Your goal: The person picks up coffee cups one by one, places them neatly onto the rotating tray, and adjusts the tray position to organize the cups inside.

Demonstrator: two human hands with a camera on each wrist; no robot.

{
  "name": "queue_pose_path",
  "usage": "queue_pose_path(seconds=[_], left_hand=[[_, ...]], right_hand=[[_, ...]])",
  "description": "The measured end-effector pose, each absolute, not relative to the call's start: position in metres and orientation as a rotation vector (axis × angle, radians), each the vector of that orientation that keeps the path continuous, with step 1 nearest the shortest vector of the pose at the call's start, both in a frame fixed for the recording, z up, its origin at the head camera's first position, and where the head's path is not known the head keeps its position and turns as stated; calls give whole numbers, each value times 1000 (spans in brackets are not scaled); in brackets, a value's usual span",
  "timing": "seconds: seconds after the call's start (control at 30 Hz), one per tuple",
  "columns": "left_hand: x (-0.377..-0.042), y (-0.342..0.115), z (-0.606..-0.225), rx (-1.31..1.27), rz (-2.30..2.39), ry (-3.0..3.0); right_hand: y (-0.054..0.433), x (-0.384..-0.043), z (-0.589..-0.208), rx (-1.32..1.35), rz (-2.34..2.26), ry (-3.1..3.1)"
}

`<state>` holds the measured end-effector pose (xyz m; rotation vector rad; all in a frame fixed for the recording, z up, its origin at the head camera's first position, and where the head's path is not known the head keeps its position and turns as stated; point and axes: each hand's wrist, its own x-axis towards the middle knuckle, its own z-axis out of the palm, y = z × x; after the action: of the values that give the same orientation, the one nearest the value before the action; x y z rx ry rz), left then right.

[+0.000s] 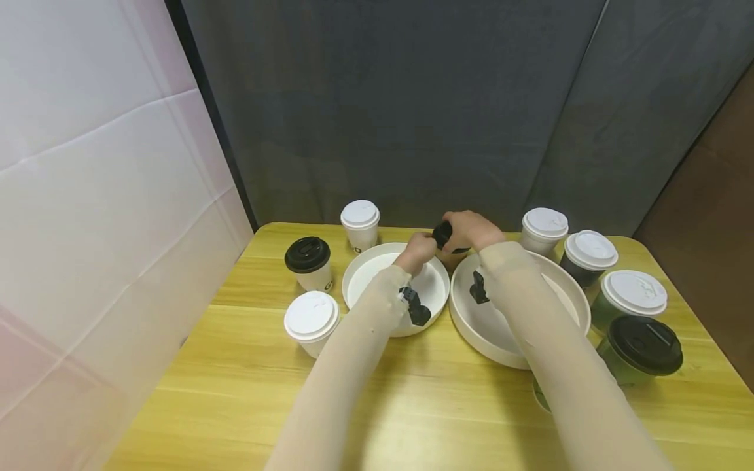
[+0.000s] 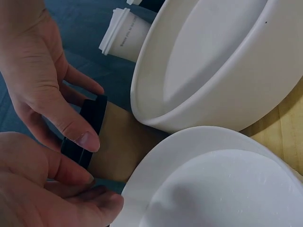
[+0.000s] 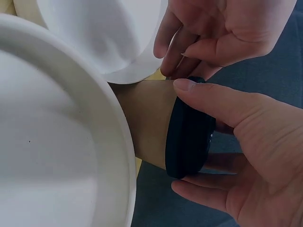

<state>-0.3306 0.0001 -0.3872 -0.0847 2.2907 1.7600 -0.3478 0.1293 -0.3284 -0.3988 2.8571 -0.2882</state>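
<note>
1. Right hand (image 1: 474, 229): thumb on one side, fingers on the other, clamped on a black lid (image 3: 189, 137). The brown cup (image 3: 149, 123) is directly under that hand, behind the gap where the left dish (image 1: 362, 278) and right dish (image 1: 480, 333) meet.
2. Left hand (image 1: 415, 252): beside the lid, fingers loosely bent, thumb and fingertips apart. We make out no grip; whether a fingertip touches the cup, we cannot tell.
3. Main worry: the hold is on the lid, not the cup wall. If the lid sits loosely, we judge that a lift could peel it off and leave the cup behind. How firmly it fits, we cannot see.
4. Second worry: the cup is close against the dish rims on the near side of both hands. A pull toward the person could catch its wall on a rim and tip it.
5. With the left hand bearing no clear load, we would expect little to steady the cup if the right twists or slips.
6. Below the left hand, a small black camera (image 1: 419, 314) hangs over the left dish; a low wrist could knock the rim.
7. Nearer the person than the right hand, its sleeve (image 1: 565, 353) partly hides a green cup (image 1: 540, 396). We think a careless elbow could topple it.
</note>
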Motion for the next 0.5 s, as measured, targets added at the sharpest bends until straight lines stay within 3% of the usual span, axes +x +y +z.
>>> queue_pose_path(seconds=[0.5], left_hand=[[-332, 0, -388, -17, 1818, 2218]], right_hand=[[131, -353, -331, -434, -300, 2912]])
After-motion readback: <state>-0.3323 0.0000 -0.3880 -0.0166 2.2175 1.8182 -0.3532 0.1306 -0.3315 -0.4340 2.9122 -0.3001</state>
